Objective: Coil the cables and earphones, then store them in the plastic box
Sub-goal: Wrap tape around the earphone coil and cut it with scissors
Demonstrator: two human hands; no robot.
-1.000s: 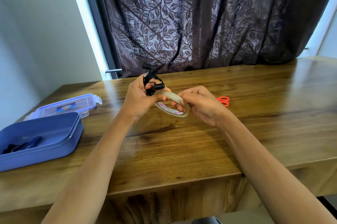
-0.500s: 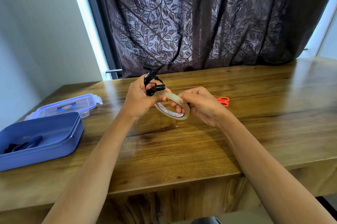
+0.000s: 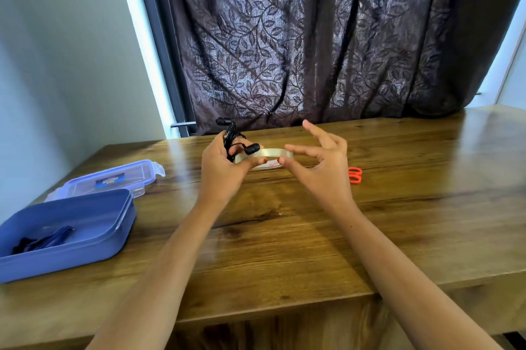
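The left hand (image 3: pixel 220 170) grips coiled black earphones (image 3: pixel 230 136) above the wooden worktop (image 3: pixel 284 250), its thumb pressing a clear round tape roll (image 3: pixel 273 153). The right hand (image 3: pixel 327 170) spreads its fingers loosely, thumb touching the roll. The open blue plastic box (image 3: pixel 113 235) sits far left.

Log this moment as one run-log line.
left hand: grips coiled earphones, thumb on tape roll | right hand: fingers spread, thumb touching roll | plastic box: open, dark cable inside | scissors: on table
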